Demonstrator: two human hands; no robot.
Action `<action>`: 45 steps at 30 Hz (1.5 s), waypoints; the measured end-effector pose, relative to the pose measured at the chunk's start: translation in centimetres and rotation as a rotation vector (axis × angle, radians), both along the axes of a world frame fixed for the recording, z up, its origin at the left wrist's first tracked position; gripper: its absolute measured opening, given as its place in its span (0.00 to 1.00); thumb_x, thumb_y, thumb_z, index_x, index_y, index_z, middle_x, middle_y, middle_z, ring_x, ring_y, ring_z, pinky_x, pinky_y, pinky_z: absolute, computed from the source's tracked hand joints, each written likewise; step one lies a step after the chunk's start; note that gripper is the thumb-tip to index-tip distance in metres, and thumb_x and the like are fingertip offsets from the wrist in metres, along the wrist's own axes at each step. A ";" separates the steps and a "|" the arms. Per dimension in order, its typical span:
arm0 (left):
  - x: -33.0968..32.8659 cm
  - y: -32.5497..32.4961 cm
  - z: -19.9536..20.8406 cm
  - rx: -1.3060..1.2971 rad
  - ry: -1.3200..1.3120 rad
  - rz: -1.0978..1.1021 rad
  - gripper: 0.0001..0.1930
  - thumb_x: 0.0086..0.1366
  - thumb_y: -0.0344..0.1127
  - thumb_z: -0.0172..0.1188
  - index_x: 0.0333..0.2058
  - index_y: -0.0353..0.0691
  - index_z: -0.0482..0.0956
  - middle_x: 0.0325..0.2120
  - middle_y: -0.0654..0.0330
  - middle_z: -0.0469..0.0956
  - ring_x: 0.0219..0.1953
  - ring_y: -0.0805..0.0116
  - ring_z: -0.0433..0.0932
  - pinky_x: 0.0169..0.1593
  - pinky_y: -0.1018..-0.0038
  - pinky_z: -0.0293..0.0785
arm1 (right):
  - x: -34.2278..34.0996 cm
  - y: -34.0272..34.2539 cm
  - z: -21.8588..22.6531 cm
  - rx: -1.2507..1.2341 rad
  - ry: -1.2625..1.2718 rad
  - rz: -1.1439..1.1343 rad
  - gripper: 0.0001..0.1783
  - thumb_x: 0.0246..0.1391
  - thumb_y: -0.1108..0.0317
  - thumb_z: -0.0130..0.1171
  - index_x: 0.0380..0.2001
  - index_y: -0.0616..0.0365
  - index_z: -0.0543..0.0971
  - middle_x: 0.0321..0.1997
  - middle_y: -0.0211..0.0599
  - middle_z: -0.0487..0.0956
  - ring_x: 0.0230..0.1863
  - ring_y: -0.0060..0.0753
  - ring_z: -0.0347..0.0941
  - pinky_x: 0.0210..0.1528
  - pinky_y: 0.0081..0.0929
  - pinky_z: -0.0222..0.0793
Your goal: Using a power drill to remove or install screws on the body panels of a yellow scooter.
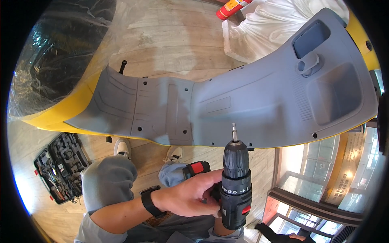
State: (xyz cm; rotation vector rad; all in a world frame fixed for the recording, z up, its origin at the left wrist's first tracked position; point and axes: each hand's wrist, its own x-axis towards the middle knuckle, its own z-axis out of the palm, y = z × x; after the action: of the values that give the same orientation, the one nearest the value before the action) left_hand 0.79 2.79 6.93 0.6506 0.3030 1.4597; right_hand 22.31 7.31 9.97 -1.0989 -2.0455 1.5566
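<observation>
The left hand (pixel 188 196) was closed round the drill (pixel 237 190) on its handle side, near the middle of the scene. The right hand was hidden, probably behind the tool, so its grip could not be told; only a patch of right forearm (pixel 222 227) showed beneath it.

The largest thing was the long grey panel (pixel 251 105), which stretched from left to right on the far side of the drill. It sat along a yellow body (pixel 69 111), and at the far left clear film (pixel 60 52) covered part of that body. An open tool case (pixel 67 150) lay on the floor (pixel 170 56) at the near left. The drill pointed away from the person, its battery (pixel 196 168) on the left and its slim bit (pixel 234 129) reaching over the panel's near edge in the view, though contact could not be made out.

As for progress, the panel appeared to be laid in position already, edges following the yellow body. Small dark holes (pixel 139 128) dotted its surface; whether screws were seated in them was too small to tell. No screw could be made out on the bit, so any fastening left seemed not to be under way.
</observation>
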 end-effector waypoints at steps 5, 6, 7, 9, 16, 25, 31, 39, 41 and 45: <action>-0.1 0.1 0.0 -0.010 -0.051 -0.021 0.45 0.59 0.21 0.64 0.71 0.40 0.48 0.63 0.58 0.65 0.63 0.64 0.66 0.60 0.71 0.69 | -1.2 0.4 -0.1 -0.034 0.001 -0.011 0.22 0.50 0.65 0.64 0.48 0.59 0.73 0.35 0.33 0.78 0.37 0.29 0.75 0.38 0.28 0.71; 0.1 0.0 0.0 -0.024 -0.048 -0.020 0.45 0.59 0.21 0.64 0.71 0.40 0.48 0.63 0.58 0.65 0.63 0.64 0.66 0.60 0.71 0.69 | -1.9 0.4 -0.4 -0.047 0.003 -0.015 0.21 0.50 0.66 0.64 0.48 0.59 0.73 0.35 0.33 0.78 0.37 0.29 0.75 0.39 0.28 0.71; 0.3 0.2 -0.1 -0.025 -0.055 -0.005 0.44 0.59 0.21 0.65 0.70 0.40 0.49 0.62 0.58 0.65 0.63 0.66 0.67 0.59 0.71 0.70 | -2.7 0.7 -0.4 -0.056 0.000 -0.019 0.21 0.50 0.66 0.64 0.48 0.59 0.73 0.34 0.33 0.78 0.37 0.29 0.75 0.39 0.28 0.71; 0.4 0.2 -0.1 -0.038 -0.063 0.008 0.44 0.59 0.22 0.65 0.70 0.40 0.50 0.62 0.58 0.66 0.62 0.67 0.67 0.58 0.72 0.71 | -4.1 0.9 -0.5 -0.075 -0.007 -0.028 0.21 0.50 0.66 0.64 0.48 0.59 0.73 0.34 0.33 0.78 0.37 0.30 0.75 0.39 0.28 0.72; 1.3 0.7 0.1 -0.116 -0.231 0.183 0.37 0.58 0.16 0.51 0.66 0.35 0.54 0.52 0.60 0.69 0.55 0.73 0.68 0.60 0.73 0.64 | -5.2 2.0 -0.3 -0.141 -0.041 -0.061 0.21 0.49 0.67 0.64 0.48 0.58 0.74 0.34 0.33 0.78 0.37 0.30 0.76 0.39 0.29 0.72; 3.8 3.0 -3.5 -0.637 -0.717 0.168 0.23 0.69 0.36 0.52 0.58 0.34 0.60 0.44 0.56 0.74 0.45 0.77 0.73 0.43 0.83 0.70 | -8.5 6.6 -1.2 -0.508 -0.182 -0.070 0.12 0.54 0.75 0.60 0.42 0.65 0.75 0.27 0.37 0.77 0.23 0.28 0.75 0.25 0.27 0.74; 8.5 5.6 -4.1 -0.833 -0.187 0.722 0.33 0.69 0.44 0.55 0.61 0.26 0.55 0.51 0.45 0.71 0.52 0.54 0.72 0.57 0.67 0.67 | -9.5 9.4 -3.2 -0.508 -0.366 -0.153 0.21 0.54 0.72 0.59 0.52 0.63 0.73 0.34 0.36 0.78 0.30 0.25 0.75 0.31 0.23 0.71; 7.6 5.0 -4.0 -0.878 0.094 0.556 0.39 0.71 0.44 0.51 0.68 0.24 0.42 0.60 0.40 0.61 0.63 0.55 0.64 0.63 0.68 0.61 | -11.3 10.4 -4.0 -0.533 -0.482 -0.142 0.26 0.54 0.61 0.63 0.53 0.62 0.72 0.38 0.32 0.75 0.33 0.24 0.72 0.36 0.24 0.69; 8.1 4.7 -4.1 -0.808 0.250 0.687 0.41 0.72 0.46 0.49 0.68 0.23 0.38 0.63 0.37 0.57 0.67 0.51 0.60 0.66 0.67 0.57 | -10.8 10.7 -5.5 -0.528 -0.461 -0.115 0.26 0.55 0.60 0.63 0.54 0.62 0.72 0.40 0.32 0.75 0.37 0.24 0.71 0.40 0.24 0.69; 7.2 4.0 -4.1 -0.778 0.085 0.585 0.42 0.73 0.47 0.49 0.68 0.21 0.36 0.66 0.36 0.52 0.69 0.49 0.55 0.69 0.65 0.53 | -11.0 11.1 -5.7 -0.497 -0.515 -0.071 0.27 0.56 0.58 0.64 0.54 0.61 0.73 0.45 0.32 0.76 0.47 0.24 0.69 0.51 0.24 0.65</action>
State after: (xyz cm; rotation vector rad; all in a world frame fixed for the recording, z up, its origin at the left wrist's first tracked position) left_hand 7.94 6.83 2.86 -0.0278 1.1307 1.6889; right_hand 11.33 18.41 4.28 -1.9009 -1.9121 1.9594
